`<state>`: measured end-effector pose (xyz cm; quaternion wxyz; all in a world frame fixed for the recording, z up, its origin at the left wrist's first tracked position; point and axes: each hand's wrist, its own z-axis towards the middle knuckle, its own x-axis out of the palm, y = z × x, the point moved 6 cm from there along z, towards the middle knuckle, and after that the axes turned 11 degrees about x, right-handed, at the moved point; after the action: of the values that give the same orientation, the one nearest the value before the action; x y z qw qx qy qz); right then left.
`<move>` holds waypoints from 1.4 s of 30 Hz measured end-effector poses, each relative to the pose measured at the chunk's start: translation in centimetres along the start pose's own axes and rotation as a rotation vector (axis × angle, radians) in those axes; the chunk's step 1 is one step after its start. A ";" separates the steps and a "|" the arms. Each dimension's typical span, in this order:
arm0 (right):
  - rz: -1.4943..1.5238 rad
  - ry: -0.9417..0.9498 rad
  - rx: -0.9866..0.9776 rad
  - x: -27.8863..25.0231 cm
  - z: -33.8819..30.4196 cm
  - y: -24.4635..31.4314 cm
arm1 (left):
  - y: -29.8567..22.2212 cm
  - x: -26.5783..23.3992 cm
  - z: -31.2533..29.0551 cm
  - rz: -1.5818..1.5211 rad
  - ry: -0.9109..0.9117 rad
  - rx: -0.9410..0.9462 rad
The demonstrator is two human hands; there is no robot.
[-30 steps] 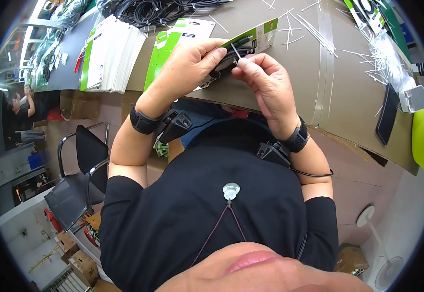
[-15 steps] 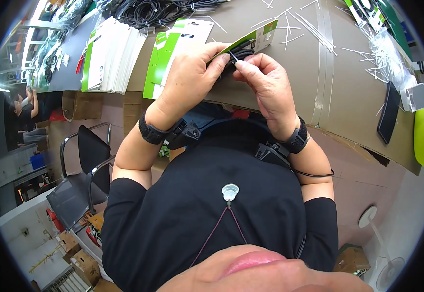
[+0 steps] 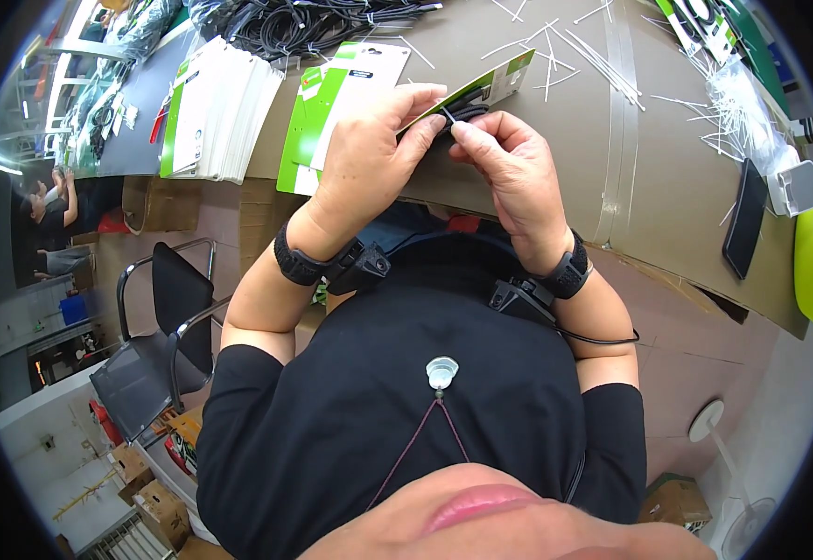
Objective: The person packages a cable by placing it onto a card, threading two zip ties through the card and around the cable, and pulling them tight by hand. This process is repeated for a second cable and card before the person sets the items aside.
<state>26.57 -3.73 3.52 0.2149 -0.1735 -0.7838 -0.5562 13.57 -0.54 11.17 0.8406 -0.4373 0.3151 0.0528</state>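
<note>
At upper centre of the frame, left hand (image 3: 364, 140) has fingers pinched on green-edged card (image 3: 504, 82) and black cable coil (image 3: 468, 105), apparently steadying both; right hand (image 3: 509, 163) fingers nip thin tie (image 3: 448, 114) against coil. Loose white ties (image 3: 602, 63) lie rightward, presumably for easy reach.

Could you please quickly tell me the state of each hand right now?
Left hand: closed, holding the card with the black cable.
Right hand: closed, pinching a thin pale tie.
</note>
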 end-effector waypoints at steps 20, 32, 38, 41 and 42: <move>-0.104 -0.081 -0.053 -0.3 -0.2 0.4 | -0.1 0.7 -0.2 -0.056 0.013 -0.001; -0.262 -0.059 -0.078 0.9 0.2 1.2 | -2.5 -0.5 -0.6 0.371 0.074 0.327; -1.020 -0.153 -0.704 2.6 -4.3 9.5 | -3.1 -0.7 -1.9 0.590 0.096 0.532; -1.290 -0.102 -0.933 4.7 -3.6 10.4 | -3.9 -0.1 -2.4 0.653 0.094 0.619; -1.290 -0.103 -0.929 4.7 -3.0 10.5 | -4.2 0.1 -2.6 0.676 0.099 0.632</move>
<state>28.38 -3.09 15.22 -0.2806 0.2172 -0.4264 -0.8320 13.87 -5.15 12.97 0.8522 -0.0345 0.4804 0.2044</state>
